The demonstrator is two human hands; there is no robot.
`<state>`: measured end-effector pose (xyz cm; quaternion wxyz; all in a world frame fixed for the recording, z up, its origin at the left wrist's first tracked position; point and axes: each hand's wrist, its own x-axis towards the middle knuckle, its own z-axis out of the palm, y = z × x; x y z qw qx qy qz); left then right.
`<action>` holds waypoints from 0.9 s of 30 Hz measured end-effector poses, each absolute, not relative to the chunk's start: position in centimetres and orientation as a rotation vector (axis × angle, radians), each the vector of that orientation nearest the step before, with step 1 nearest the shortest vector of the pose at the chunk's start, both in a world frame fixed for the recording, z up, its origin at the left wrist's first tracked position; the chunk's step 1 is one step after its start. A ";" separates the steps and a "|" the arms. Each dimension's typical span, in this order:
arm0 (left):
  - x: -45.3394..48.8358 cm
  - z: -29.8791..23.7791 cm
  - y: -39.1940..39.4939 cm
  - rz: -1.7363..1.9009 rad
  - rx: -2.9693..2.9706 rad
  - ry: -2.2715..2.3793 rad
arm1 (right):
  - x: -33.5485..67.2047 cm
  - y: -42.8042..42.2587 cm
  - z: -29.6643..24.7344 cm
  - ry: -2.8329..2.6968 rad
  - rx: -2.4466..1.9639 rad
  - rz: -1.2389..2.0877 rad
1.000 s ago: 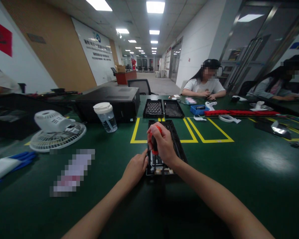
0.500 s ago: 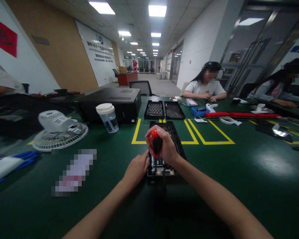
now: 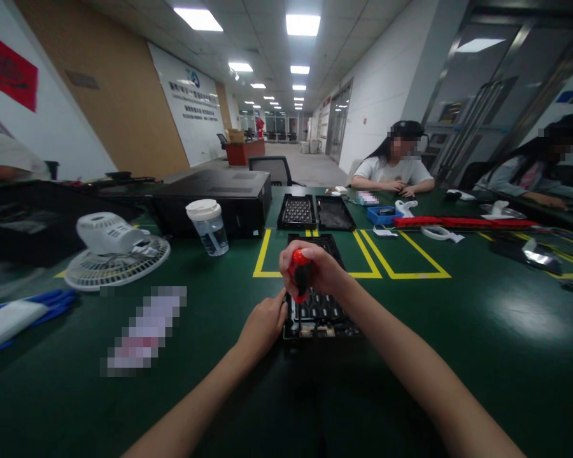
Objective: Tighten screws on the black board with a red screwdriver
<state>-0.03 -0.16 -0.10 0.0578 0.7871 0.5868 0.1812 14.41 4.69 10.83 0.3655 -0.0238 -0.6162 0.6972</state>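
My right hand [image 3: 318, 267] is closed around the red-and-black handle of a screwdriver [image 3: 300, 275], held upright over a black plastic case [image 3: 337, 251]. The tool's tip is hidden below the handle. Inside the case, a grid of dark, round-edged cells [image 3: 321, 306] shows, with small pale parts along the near edge. My left hand [image 3: 263, 323] grips the left side of the case, its fingers against the rim. The far part of the case is partly covered by my right hand.
Two open black trays [image 3: 297, 212] lie beyond the yellow tape. To the left are a cup [image 3: 209, 228], a white fan [image 3: 117, 254], a blue-and-white glove [image 3: 26, 315] and a large black box [image 3: 210, 197]. A blue bin [image 3: 381, 215] and seated people are at right.
My right wrist and forearm have shifted slightly right and up, uncovering more of the cells in the case. The left hand stays at the case's side.
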 end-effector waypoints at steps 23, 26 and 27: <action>0.1 -0.1 -0.1 0.563 2.368 1.759 | 13.9 7.5 10.7 -1.620 0.041 2.129; 0.0 -0.2 -0.1 0.558 2.356 1.766 | 13.7 7.3 10.6 -1.580 0.091 2.123; 0.0 -0.3 0.0 0.561 2.353 1.768 | 13.6 7.3 10.5 -1.567 0.105 2.123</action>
